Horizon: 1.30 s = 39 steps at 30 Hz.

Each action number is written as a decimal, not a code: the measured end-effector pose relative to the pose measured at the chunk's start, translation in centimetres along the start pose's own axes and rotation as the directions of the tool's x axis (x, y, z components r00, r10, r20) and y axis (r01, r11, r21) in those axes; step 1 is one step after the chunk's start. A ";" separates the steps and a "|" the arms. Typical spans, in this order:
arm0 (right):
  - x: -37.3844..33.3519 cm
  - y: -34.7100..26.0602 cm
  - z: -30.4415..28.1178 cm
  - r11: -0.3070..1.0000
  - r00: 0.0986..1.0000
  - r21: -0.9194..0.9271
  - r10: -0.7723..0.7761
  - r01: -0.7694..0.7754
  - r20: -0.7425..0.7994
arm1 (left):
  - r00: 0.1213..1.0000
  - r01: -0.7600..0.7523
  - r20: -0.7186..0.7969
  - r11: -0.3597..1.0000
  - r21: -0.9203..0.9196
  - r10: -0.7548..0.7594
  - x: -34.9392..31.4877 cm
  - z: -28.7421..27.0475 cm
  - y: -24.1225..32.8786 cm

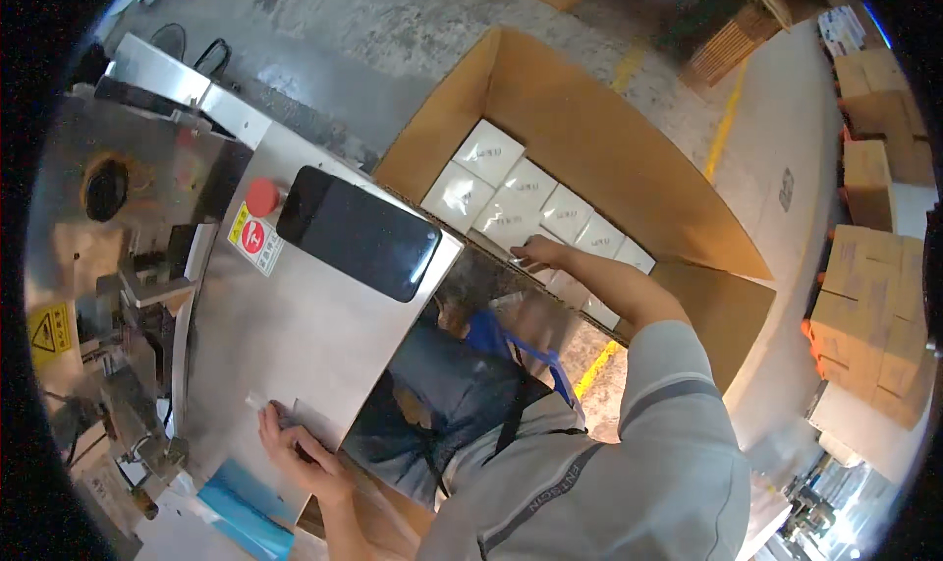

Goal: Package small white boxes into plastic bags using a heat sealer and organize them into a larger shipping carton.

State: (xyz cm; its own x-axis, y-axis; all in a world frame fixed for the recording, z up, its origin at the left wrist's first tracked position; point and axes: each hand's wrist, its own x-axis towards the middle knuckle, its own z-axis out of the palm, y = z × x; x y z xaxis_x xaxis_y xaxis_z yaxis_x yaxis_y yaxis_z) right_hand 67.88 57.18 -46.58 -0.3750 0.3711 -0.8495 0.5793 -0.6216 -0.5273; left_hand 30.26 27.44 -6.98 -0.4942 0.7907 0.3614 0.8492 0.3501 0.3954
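Observation:
My right hand [540,254] reaches into an open brown carton [609,158] at the near wall. Its fingers are bent down and closed at the edge of a small white box [506,222], and the fingertips are partly hidden. Several more such white boxes stand packed side by side in the carton, with dark marks on top. At the lower left, my left hand [303,455] rests at the near edge of a metal tabletop [295,335]. The fingers there are curled together, with a small pale, see-through piece at their tips whose kind I cannot make out.
A black phone [359,232] lies on the metal tabletop beside a red push button [262,196]. Machine parts [147,286] crowd the left. A blue sheet [246,512] lies at the lower left. Stacked brown cartons [869,310] stand along the right.

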 end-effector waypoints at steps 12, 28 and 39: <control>-11.6 -14.4 2.0 0.554 0.816 -0.640 -0.536 0.532 0.215 | 0.999 0.000 0.041 1.000 0.021 -0.001 0.4 -1.4 -0.1; -27.7 -23.2 11.0 0.299 0.505 -0.890 -0.858 0.343 -0.094 | 0.862 0.386 0.111 0.499 -0.776 -0.494 -5.0 -13.8 -4.4; -29.2 -23.9 11.1 0.343 0.522 -0.722 -0.852 0.601 0.031 | 0.173 0.740 -0.222 0.275 -0.613 -0.960 -34.5 -26.7 -34.3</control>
State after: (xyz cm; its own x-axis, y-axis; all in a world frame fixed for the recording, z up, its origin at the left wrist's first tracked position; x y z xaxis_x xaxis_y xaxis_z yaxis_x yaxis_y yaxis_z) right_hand 56.97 53.56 -9.00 -0.7119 0.7023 0.0061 0.4953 0.5081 -0.7046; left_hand 13.25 -25.28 -10.49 -0.9416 -0.3107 -0.1297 -0.2464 0.3734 0.8943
